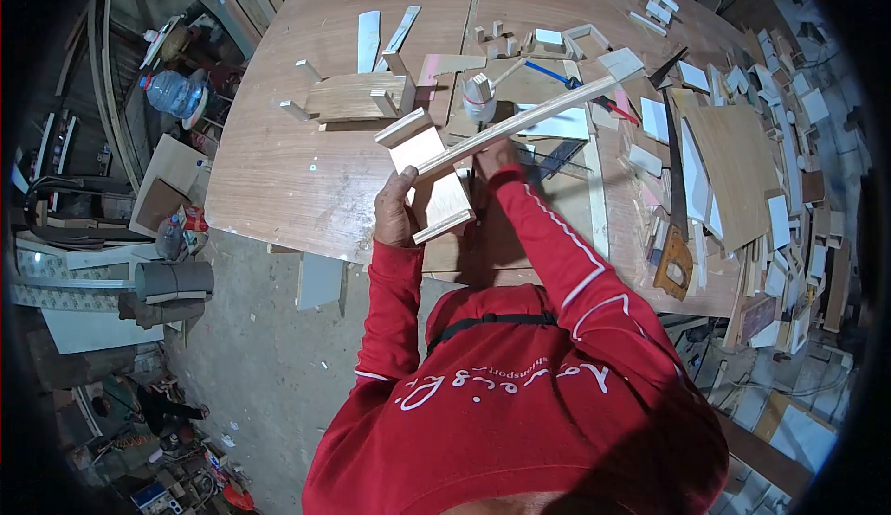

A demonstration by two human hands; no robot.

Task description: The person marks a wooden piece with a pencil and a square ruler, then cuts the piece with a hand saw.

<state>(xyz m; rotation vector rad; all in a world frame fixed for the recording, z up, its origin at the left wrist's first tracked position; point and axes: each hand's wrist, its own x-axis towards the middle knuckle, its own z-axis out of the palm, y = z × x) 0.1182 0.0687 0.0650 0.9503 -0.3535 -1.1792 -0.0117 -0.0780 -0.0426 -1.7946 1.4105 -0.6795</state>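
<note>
My left hand (396,211) is closed around the edge of a small wooden assembly (438,201), made of pale boards with raised edge strips. A long plywood strip (538,123) lies across it, slanting up to the right. Under that strip is my right hand (497,157), its fingers mostly hidden, so what it grips cannot be made out. A whitish container (478,102) with wooden pieces at its top stands just beyond. Left of it, a wooden block with peg legs (357,97) rests on the table.
The brown table (269,167) carries a handsaw (676,237), a curved plywood sheet (733,172), a blue-handled tool (548,72) and many offcuts at right. Beside the table at left are a water bottle (174,95) and a grey roll (174,279). Scraps lie on the concrete floor (260,348).
</note>
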